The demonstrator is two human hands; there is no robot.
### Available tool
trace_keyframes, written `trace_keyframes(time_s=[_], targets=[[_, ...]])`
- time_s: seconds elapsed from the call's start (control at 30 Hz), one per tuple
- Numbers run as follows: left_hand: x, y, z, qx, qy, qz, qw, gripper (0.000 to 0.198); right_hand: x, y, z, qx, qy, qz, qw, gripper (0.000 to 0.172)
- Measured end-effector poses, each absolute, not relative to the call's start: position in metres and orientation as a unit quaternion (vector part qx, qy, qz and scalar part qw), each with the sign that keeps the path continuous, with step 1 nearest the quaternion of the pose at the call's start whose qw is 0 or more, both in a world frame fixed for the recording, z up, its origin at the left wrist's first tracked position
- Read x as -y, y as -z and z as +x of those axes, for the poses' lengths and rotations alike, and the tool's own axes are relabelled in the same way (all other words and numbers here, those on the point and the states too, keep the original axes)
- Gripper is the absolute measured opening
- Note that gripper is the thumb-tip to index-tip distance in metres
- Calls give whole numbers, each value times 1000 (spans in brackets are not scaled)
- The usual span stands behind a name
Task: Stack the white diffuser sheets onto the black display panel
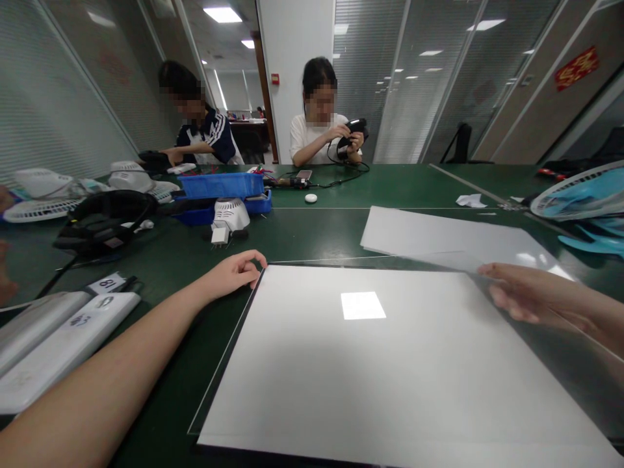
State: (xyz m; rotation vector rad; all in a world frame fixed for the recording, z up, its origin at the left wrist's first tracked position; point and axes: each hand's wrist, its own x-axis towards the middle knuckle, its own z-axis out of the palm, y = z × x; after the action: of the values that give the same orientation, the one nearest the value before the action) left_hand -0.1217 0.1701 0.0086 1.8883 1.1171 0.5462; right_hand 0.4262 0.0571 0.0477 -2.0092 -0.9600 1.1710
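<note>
A large white panel (390, 364) with a dark border lies flat before me, reflecting a ceiling light. A clear sheet (565, 364) is over it; its thin edge shows outside the panel's left side, and its right side is raised. My left hand (244, 270) is at the far left corner, fingers curled and closed on the clear sheet's corner. At the right, my right hand (526, 292) is closed on the clear sheet's raised part, slightly blurred and partly seen through it. Behind the panel lies a stack of flat white sheets (439, 231).
Blue bins (219, 186), a white plug-like device (229, 218) and a black headset (107, 218) stand at left. White cases (73, 344) lie near my left forearm. Blue fan-like parts (589, 201) are at right. Two people sit opposite; another person's hand (6, 276) shows at left.
</note>
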Motion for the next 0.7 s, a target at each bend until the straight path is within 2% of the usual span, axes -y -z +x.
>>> trace_keyframes(time_s=[0.13, 0.43, 0.57, 0.7], targets=[[-171, -7, -120, -446, -215, 759, 423, 23, -53, -47, 432, 374, -453, -747, 311, 18], [-174, -1, -116, -455, -252, 769, 370, 27, -56, -34, 449, 380, -468, -773, 198, 30], [-178, 4, -118, -466, -281, 778, 314, 36, -55, -29, 454, 394, -466, -773, 173, 44], [-180, 6, -120, -485, -255, 803, 235, 40, -56, -25, 457, 403, -459, -779, 140, 44]])
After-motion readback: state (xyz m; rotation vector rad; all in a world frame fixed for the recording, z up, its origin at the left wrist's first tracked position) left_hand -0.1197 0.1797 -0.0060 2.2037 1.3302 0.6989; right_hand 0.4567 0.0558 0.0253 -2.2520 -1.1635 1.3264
